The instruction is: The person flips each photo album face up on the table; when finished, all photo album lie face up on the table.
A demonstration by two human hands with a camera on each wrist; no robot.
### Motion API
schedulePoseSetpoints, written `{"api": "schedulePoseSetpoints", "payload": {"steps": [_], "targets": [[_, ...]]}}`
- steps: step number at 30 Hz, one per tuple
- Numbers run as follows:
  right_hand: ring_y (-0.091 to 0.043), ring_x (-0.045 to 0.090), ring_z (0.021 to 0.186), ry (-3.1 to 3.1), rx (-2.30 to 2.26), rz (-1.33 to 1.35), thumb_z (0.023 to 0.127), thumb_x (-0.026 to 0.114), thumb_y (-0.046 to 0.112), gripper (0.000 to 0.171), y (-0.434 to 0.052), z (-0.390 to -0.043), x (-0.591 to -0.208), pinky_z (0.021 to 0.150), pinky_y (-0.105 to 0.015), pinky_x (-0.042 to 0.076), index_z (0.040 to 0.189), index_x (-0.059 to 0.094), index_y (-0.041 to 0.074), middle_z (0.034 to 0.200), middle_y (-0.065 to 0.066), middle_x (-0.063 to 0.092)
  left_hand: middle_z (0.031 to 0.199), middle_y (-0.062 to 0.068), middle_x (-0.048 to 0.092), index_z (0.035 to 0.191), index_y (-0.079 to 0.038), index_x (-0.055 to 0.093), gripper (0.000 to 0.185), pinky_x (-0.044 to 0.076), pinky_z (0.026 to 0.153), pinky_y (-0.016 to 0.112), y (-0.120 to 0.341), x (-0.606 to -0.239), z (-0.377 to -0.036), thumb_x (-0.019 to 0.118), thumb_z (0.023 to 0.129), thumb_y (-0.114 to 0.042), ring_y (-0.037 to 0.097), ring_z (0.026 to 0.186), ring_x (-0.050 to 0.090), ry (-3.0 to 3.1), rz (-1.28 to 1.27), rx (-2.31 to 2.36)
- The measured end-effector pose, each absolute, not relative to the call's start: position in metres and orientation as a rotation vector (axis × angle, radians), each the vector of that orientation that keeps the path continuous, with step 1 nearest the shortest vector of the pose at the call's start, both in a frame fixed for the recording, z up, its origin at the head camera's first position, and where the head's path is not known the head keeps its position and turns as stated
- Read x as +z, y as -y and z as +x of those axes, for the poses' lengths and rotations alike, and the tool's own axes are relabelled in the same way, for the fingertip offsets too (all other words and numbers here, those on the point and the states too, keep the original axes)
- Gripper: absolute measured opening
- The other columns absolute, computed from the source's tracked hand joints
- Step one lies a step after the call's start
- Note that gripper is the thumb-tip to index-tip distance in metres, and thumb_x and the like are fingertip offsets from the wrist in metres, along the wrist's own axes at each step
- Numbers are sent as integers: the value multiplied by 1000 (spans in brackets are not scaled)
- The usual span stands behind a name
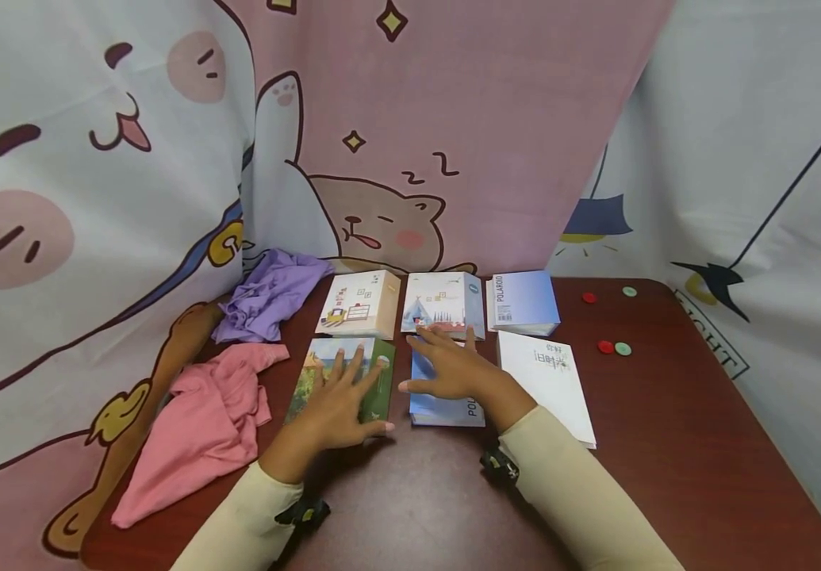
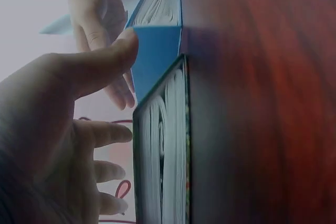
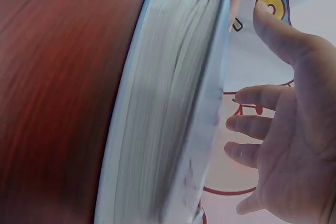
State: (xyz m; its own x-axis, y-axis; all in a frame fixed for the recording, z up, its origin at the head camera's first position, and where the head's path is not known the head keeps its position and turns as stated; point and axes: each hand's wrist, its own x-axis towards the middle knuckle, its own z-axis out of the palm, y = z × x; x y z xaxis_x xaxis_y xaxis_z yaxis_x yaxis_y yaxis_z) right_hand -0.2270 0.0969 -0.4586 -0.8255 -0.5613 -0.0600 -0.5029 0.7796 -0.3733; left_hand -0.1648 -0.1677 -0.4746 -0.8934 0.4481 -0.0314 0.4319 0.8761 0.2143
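Note:
My left hand (image 1: pixel 342 400) is spread over a green photo album (image 1: pixel 377 400) with a landscape cover; in the left wrist view its fingertips lie right at the upper face of the album (image 2: pixel 163 145), whose page edges face the camera. Over a blue Polaroid album (image 1: pixel 446 414) hovers my right hand (image 1: pixel 450 366), fingers spread. The right wrist view shows the thick white pages of the blue album (image 3: pixel 163 87) beside that hand, with the palm apart from the cover. Neither hand grips anything. Part of each front album is hidden beneath the hands.
Behind stand a cream album (image 1: pixel 353 305), a tent-picture album (image 1: pixel 435 301) and another Polaroid album (image 1: pixel 524 301). A white album (image 1: pixel 546 381) lies right. Pink cloth (image 1: pixel 210 412) and purple cloth (image 1: pixel 270 293) lie left. Red discs (image 1: pixel 606 347) and green discs (image 1: pixel 623 349) dot the table's right (image 1: pixel 696 444).

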Motion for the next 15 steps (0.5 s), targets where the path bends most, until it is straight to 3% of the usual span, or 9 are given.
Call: {"api": "schedulePoseSetpoints", "payload": {"steps": [7, 15], "targets": [[-43, 14, 171, -2745, -556, -857, 101, 69, 64, 90, -75, -240, -459, 125, -87, -3, 171, 39, 17, 181, -14, 28, 182, 27, 13, 173, -19, 35, 108, 18, 120, 90, 181, -477, -166, 82, 88, -66, 63, 164, 12, -2904, 650, 481], [-45, 21, 169, -2739, -496, -877, 99, 74, 61, 87, -61, -254, -463, 126, -86, 3, 167, 46, 14, 177, -14, 39, 183, 22, 16, 173, -20, 34, 117, 17, 120, 90, 187, -483, -166, 87, 81, -69, 60, 166, 10, -2885, 606, 518]]}}
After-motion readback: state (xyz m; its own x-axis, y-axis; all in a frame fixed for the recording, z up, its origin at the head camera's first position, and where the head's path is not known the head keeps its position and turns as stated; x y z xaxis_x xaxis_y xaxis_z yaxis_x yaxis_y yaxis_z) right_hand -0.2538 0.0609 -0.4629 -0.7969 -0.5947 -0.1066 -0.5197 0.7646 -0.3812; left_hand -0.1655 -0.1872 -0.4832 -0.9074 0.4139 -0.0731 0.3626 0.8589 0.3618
